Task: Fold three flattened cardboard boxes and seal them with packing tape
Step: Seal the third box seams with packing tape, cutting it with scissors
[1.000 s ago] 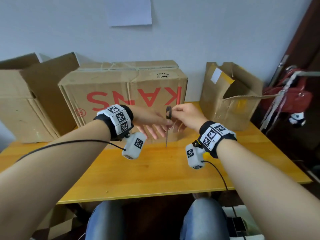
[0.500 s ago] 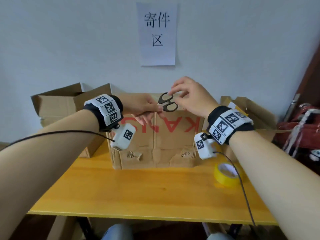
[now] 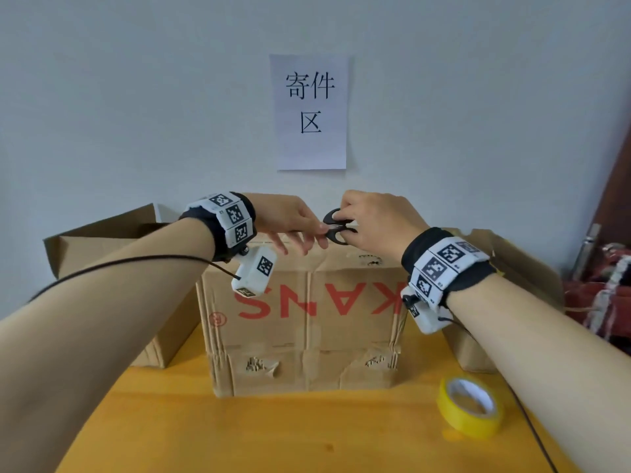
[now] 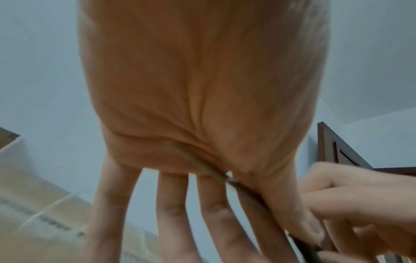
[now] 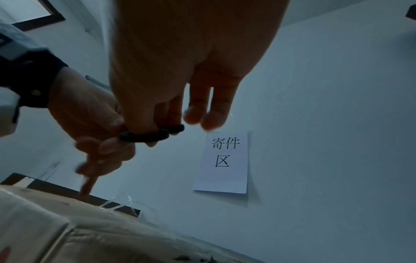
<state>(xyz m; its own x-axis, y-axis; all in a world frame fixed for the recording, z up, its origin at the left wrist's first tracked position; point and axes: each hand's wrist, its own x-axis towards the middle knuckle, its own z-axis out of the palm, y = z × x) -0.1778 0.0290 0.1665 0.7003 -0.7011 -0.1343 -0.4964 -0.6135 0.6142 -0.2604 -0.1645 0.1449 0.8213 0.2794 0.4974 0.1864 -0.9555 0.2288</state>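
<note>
A pair of black-handled scissors (image 3: 332, 217) hangs in the air just above the top of the closed cardboard box printed KANS (image 3: 307, 319). My right hand (image 3: 368, 216) grips the handle loops (image 5: 144, 137), with the thumb through one loop. My left hand (image 3: 297, 223) pinches the blades (image 4: 252, 195) between thumb and forefinger, and its other fingers point straight out. The blades are mostly hidden under the left hand in the head view. A roll of yellow packing tape (image 3: 469, 407) lies flat on the wooden table (image 3: 307, 435) at the front right.
An open cardboard box (image 3: 102, 240) stands to the left of the KANS box and another open one (image 3: 512, 257) to its right. A paper sign (image 3: 311, 112) hangs on the wall behind. A red bag (image 3: 607, 288) sits beyond the table's right edge.
Both hands have lifted the scissors from in front of the box to above its top. The right hand has shifted its hold into the handle loops.
</note>
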